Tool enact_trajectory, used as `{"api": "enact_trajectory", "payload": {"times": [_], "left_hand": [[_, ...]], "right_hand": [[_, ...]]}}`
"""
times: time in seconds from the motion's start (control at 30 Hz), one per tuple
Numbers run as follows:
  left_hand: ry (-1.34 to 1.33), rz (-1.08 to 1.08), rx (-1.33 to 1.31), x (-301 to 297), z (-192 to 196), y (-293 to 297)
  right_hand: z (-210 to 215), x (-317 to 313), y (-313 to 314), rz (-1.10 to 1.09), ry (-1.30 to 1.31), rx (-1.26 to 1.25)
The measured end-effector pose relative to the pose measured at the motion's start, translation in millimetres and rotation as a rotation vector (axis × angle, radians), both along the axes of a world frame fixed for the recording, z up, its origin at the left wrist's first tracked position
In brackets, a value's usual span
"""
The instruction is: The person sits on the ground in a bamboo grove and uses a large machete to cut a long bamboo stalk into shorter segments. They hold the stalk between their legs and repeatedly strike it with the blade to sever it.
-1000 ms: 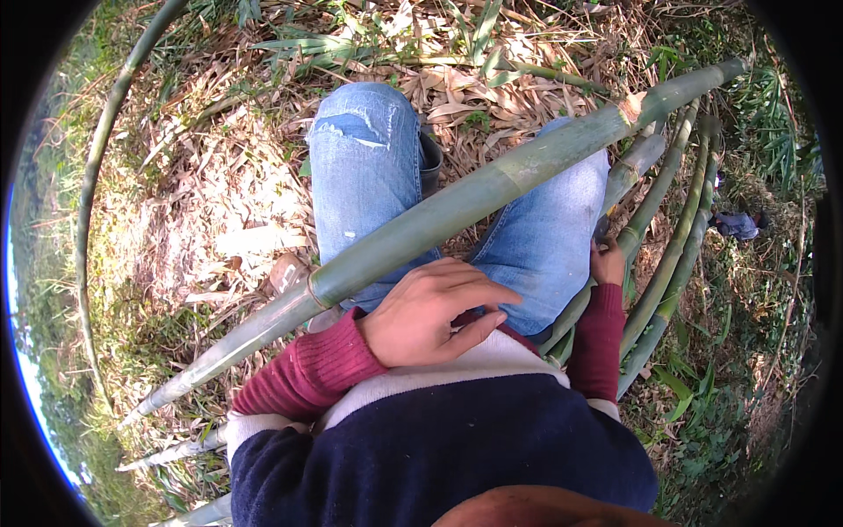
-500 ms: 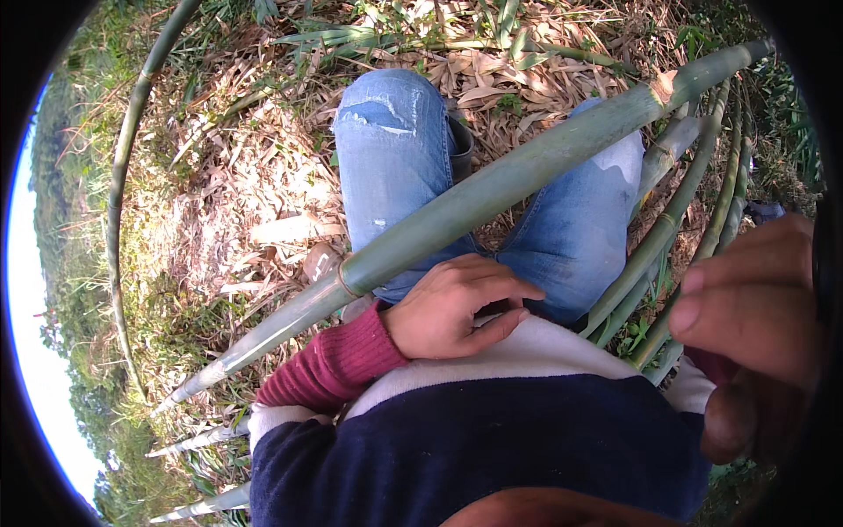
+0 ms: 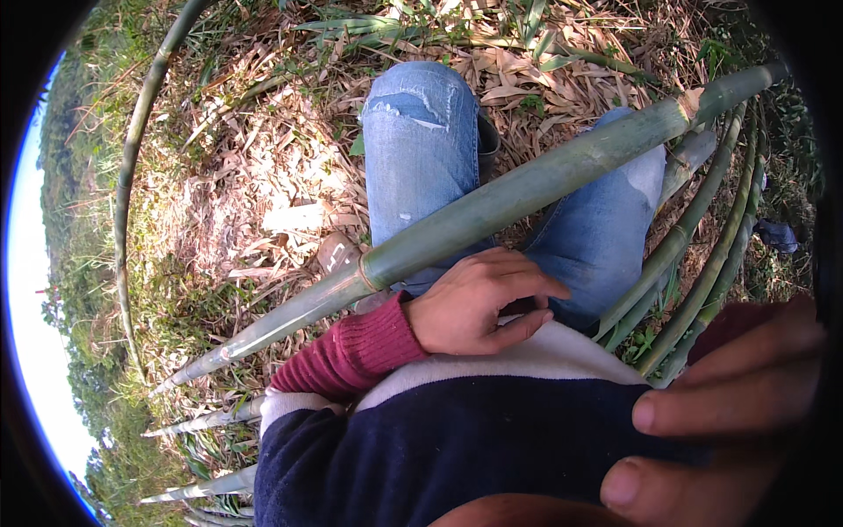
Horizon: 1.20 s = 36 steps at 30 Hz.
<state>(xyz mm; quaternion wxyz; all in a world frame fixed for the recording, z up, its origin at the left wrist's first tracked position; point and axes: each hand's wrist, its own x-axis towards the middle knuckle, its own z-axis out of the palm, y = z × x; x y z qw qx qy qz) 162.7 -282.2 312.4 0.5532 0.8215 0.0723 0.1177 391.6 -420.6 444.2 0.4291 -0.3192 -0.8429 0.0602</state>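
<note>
A long green bamboo pole (image 3: 518, 189) lies slantwise across my jeans (image 3: 417, 167), its pale tapering end at the lower left. My left hand (image 3: 479, 303) rests in my lap just on the near side of the pole. Its fingers bend loosely, thumb and forefinger apart, with nothing seen between them. Close to the camera at the lower right, my right hand (image 3: 724, 422) has its fingers stretched and apart, nothing visible in them. Part of that hand is lost in the dark rim. A maroon cuff (image 3: 369, 347) covers my left wrist.
Several more bamboo poles (image 3: 680, 237) lie at my right. Others poke out at the lower left, one a whitish pole (image 3: 206, 420). A curved bamboo stem (image 3: 132, 167) stands at the left. Dry leaves (image 3: 263, 167) cover the ground. A dark cloth-like item (image 3: 776, 235) lies far right.
My right hand has moved down and leftward in the view, its fingers more spread. The whole scene has shifted slightly right. My left hand stays in my lap.
</note>
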Motion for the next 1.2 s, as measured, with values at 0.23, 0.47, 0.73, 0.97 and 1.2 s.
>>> {"api": "enact_trajectory", "payload": {"times": [0.23, 0.47, 0.73, 0.97, 1.2], "left_hand": [[0.178, 0.041, -0.54, 1.6, -52.9, -11.7], [0.135, 0.225, -0.965, 21.8, -63.2, 13.9], [-0.27, 0.319, -1.089, 23.8, -94.4, -0.8], [-0.242, 0.373, -0.986, 20.9, -104.0, -3.8], [-0.211, 0.289, -1.034, 18.2, -108.8, 1.2]], "right_hand": [[3.6, -7.7, 0.5, -0.022, 0.0, 0.014], [-1.5, -3.8, -8.7, -0.111, -0.019, 0.043], [-8.7, 37.4, -51.8, -0.527, 0.245, 0.021], [-361.0, 127.7, -126.5, -1.929, 0.668, -1.01], [-479.4, 10.3, -118.9, -1.993, 0.93, -1.389]]}}
